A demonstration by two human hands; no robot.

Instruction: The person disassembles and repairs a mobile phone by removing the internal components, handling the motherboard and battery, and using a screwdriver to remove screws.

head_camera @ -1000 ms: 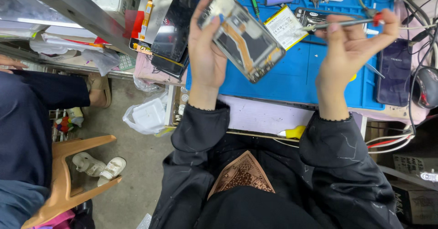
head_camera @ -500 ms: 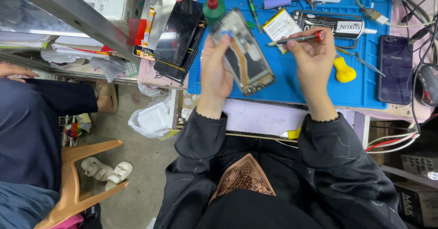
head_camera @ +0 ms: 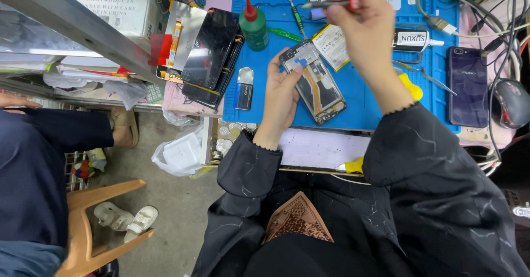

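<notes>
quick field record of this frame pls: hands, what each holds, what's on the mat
left hand: holds an opened phone, back cover off, over the blue mat
right hand: raised above the phone, grip on a thin screwdriver with a red end
mat items: green bottle with red cap, battery, yellow pry tool, tweezers
right of mat: dark purple phone, face down; computer mouse
left of mat: stacked black screens
nearby: another person's dark sleeve, wooden chair
</notes>
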